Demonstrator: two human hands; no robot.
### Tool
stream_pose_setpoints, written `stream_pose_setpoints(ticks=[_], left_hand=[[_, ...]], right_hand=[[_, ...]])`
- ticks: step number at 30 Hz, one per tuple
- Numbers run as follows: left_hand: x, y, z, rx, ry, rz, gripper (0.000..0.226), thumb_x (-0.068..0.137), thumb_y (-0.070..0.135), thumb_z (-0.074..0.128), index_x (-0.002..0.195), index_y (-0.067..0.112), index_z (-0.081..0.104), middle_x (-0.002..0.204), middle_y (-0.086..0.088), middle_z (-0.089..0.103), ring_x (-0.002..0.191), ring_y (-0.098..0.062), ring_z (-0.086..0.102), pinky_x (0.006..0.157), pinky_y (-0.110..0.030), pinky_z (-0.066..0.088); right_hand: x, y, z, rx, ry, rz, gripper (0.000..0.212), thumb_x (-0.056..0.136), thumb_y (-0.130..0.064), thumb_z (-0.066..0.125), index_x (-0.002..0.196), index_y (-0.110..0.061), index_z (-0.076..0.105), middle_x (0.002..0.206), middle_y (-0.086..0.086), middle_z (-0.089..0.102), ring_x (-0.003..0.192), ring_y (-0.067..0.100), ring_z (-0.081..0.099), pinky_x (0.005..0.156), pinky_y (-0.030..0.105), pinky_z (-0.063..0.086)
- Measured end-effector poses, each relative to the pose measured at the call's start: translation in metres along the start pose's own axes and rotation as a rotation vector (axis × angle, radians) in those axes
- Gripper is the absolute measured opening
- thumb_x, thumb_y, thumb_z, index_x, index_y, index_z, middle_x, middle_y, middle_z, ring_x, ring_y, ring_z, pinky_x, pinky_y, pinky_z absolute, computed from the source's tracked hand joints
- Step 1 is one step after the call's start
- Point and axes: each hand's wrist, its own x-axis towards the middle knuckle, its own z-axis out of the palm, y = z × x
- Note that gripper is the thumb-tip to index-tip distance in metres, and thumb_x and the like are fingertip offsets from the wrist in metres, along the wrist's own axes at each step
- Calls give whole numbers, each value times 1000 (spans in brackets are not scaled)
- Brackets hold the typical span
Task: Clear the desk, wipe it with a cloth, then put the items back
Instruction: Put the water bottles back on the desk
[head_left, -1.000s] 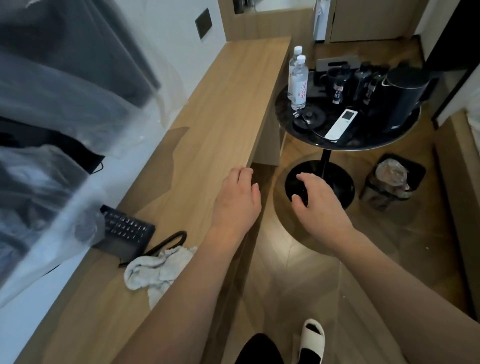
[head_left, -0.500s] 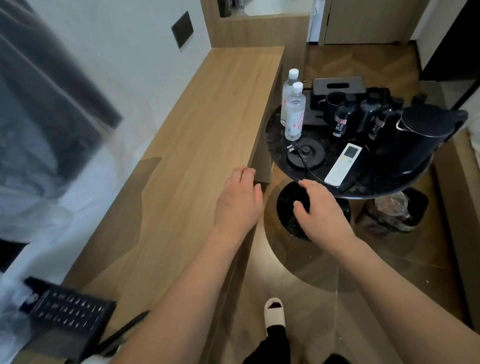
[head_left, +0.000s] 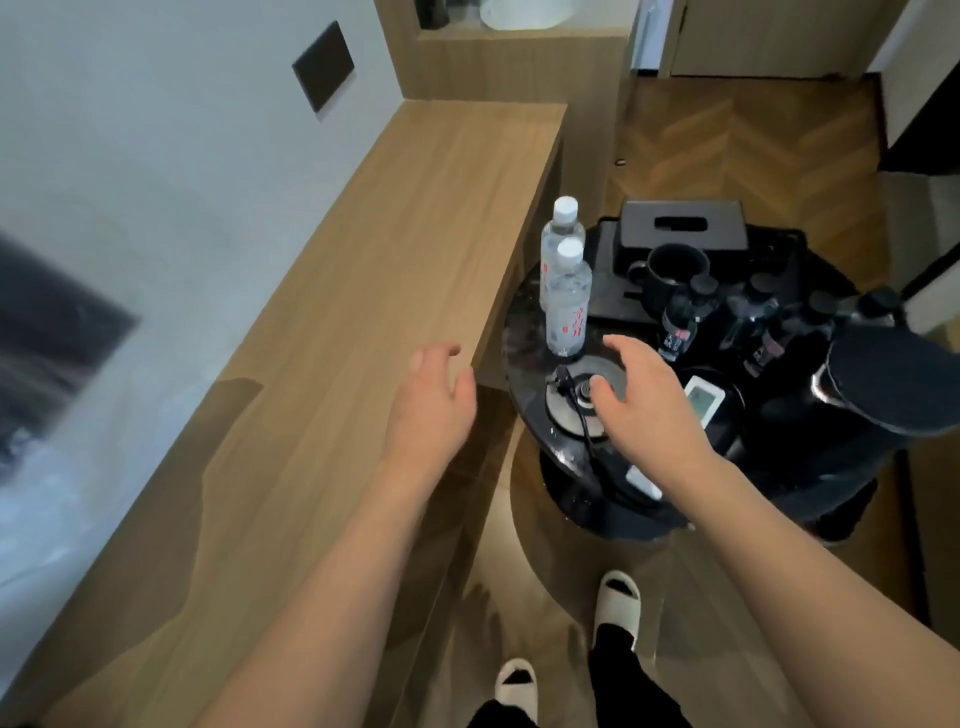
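The long wooden desk (head_left: 395, 270) runs along the wall on the left, its top bare in this view. My left hand (head_left: 431, 410) hovers over the desk's right edge with relaxed fingers, holding nothing. My right hand (head_left: 649, 400) is spread open over the black round side table (head_left: 524, 374), just above the kettle base (head_left: 582, 400) and its cord. Two clear water bottles (head_left: 567, 306) stand right beyond its fingertips. A white remote (head_left: 702, 408) lies partly under my right hand. The black kettle (head_left: 883, 400) stands at the table's right.
On the side table also stand a black tissue box (head_left: 680, 228), a black mug (head_left: 675, 267) and several small dark bottles (head_left: 748, 327). Herringbone wood floor lies beyond; my white slippers (head_left: 615, 600) are below. A dark wall plate (head_left: 323, 67) is on the white wall.
I have stepped toward the side table, so the view shifted forward; the phone and cloth left the frame. My right hand rose from beside the table to above the kettle base.
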Motion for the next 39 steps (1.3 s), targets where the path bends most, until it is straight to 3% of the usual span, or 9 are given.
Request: stream_pose_setpoints(ticks=[6, 14, 18, 22, 26, 29, 33, 35, 39], left_hand=[[80, 25, -2, -85, 84, -86, 32, 105, 36, 46, 134, 24, 54, 136, 2, 53, 123, -14, 54, 102, -36, 51], [181, 54, 10, -183, 25, -28, 31, 106, 31, 47, 133, 21, 57, 133, 5, 53, 115, -6, 52, 96, -26, 46], [222, 68, 36, -238, -58, 66, 28, 104, 31, 51, 130, 23, 60, 130, 7, 56, 108, -1, 53, 86, -14, 43], [241, 80, 68, -315, -211, 152, 31, 101, 33, 58, 131, 25, 58, 132, 10, 54, 118, -1, 51, 93, -13, 41], [251, 90, 97, -366, -307, 246, 36, 98, 32, 64, 132, 27, 56, 127, 18, 50, 115, 9, 49, 100, -15, 41], [255, 89, 110, -385, -327, 281, 32, 96, 28, 66, 127, 24, 57, 116, 17, 58, 108, 2, 55, 96, -22, 48], [252, 79, 117, -421, -243, 212, 22, 97, 31, 65, 117, 26, 58, 102, 20, 62, 96, 6, 59, 83, -20, 49], [248, 70, 115, -430, -137, 167, 24, 96, 38, 63, 116, 25, 58, 101, 18, 63, 96, 2, 61, 84, -29, 53], [221, 52, 94, -448, 89, 97, 35, 96, 48, 56, 118, 21, 58, 107, 9, 64, 100, -11, 63, 85, -47, 54]], right_hand=[[102, 10, -6, 24, -13, -39, 46, 96, -27, 55, 140, -16, 48, 141, 2, 51, 130, 20, 47, 110, 39, 39], [194, 6, 15, -25, -35, -40, 39, 91, -37, 62, 123, -17, 57, 123, 7, 57, 116, 30, 52, 98, 49, 45], [203, 21, 23, -11, -83, -94, 19, 94, -38, 58, 101, -21, 52, 98, -2, 58, 94, 22, 54, 79, 44, 48], [195, 40, 21, 168, -40, -11, 22, 93, -38, 62, 111, -31, 52, 98, -10, 62, 88, 13, 59, 75, 35, 49], [192, 53, 21, 364, 23, 92, 30, 91, -37, 66, 118, -34, 54, 102, -19, 61, 94, -1, 60, 75, 12, 45], [195, 62, 25, 415, 18, 117, 38, 91, -38, 66, 127, -32, 53, 110, -19, 61, 104, -1, 58, 84, 14, 44], [203, 62, 29, 474, 22, 120, 40, 94, -40, 61, 131, -26, 53, 112, -16, 61, 105, -4, 58, 86, 13, 44], [210, 57, 28, 451, 43, 91, 36, 95, -37, 62, 127, -23, 56, 109, -18, 61, 102, -7, 57, 83, 11, 43], [214, 36, 25, 333, 21, -114, 39, 91, -46, 57, 121, -21, 58, 112, -10, 60, 107, 9, 55, 90, 25, 42]])
